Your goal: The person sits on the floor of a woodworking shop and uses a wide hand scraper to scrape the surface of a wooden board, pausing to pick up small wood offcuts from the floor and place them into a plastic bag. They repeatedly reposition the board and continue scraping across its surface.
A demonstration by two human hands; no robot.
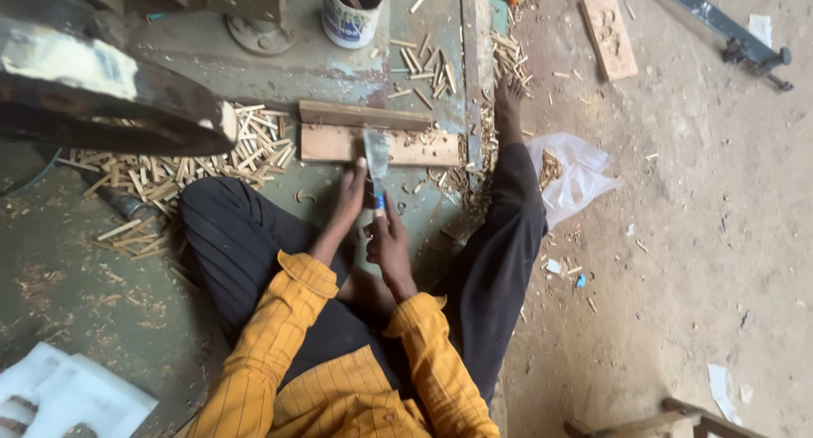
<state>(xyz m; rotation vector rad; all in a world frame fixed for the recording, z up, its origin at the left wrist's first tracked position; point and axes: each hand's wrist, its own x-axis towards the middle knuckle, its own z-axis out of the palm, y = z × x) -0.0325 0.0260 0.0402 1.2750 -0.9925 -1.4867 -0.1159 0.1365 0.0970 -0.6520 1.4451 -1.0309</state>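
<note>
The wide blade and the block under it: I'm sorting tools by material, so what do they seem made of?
The blade looks like bare metal: grey, flat, dull sheen, with a dark and blue handle below. The block looks like raw, unfinished wood: pale tan with sawn edges, like the wood sticks beside it. The right hand holds the handle.
</note>
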